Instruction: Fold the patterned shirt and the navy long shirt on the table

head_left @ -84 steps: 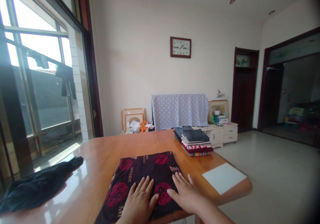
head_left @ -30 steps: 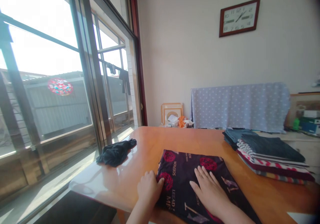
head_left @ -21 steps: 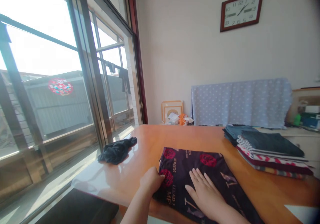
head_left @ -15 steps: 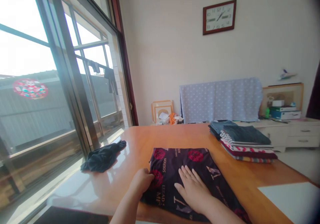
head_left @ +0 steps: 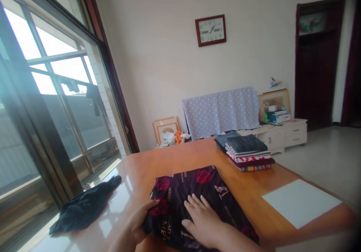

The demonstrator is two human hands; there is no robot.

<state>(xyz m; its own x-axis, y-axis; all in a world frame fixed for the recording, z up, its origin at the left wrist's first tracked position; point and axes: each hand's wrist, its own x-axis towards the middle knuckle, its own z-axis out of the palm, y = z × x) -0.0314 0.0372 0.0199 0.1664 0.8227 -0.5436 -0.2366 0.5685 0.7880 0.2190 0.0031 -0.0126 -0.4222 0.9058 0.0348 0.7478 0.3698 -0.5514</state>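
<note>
A folded dark garment point(head_left: 180, 192) with red round motifs and pale lettering lies on the wooden table in front of me. At its left edge, my left hand point(head_left: 139, 222) grips the cloth, thumb on top and fingers tucked underneath, mostly hidden. My right hand point(head_left: 201, 216) rests flat across the middle of the garment, palm down with fingers stretched out. Off to the left, a crumpled dark cloth point(head_left: 84, 205) lies near the window side, touched by neither hand.
A stack of folded clothes point(head_left: 248, 152) stands at the table's far right. A white sheet point(head_left: 301, 203) lies on the right of the wooden table point(head_left: 146, 163). Behind are a cloth-draped object point(head_left: 220, 113) and a white cabinet point(head_left: 295, 132). Large windows point(head_left: 64, 94) line the left.
The view has swung right, bringing a dark doorway into sight. My left hand's fingers have slipped further under the garment's left edge. My right hand stays flat on top.
</note>
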